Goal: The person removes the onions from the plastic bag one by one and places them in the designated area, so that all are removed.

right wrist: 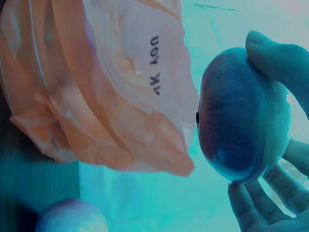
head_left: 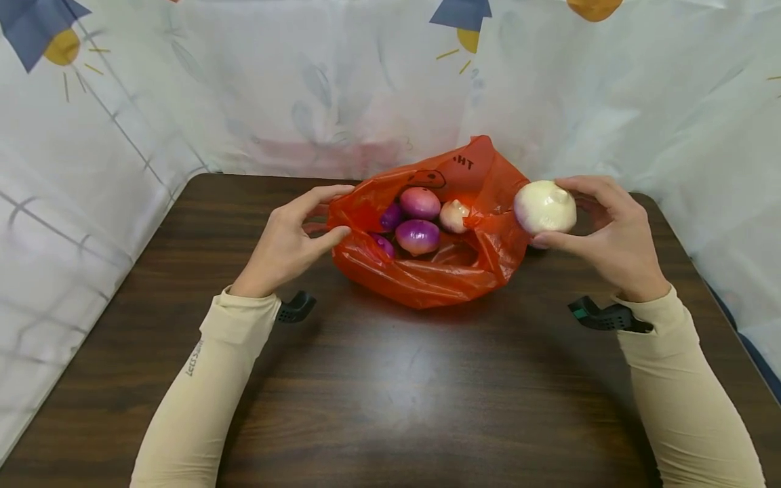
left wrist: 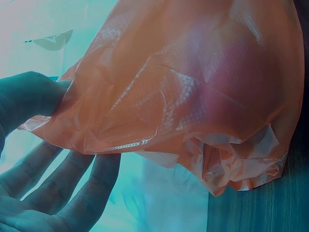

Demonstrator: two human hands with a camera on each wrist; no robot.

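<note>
My right hand grips a glossy round onion, white at the top and purple towards its base, held up just off the bag's right side. In the right wrist view the onion's purple base faces the bag. With thumb and fingers, my left hand pinches the left edge of the red plastic bag. The bag's mouth gapes towards me. Several shiny purple and pink onions and a cream-coloured one lie inside.
Another round purplish onion lies on the dark wooden table, largely hidden behind my right hand in the head view. A white printed sheet hangs along the table's back and sides.
</note>
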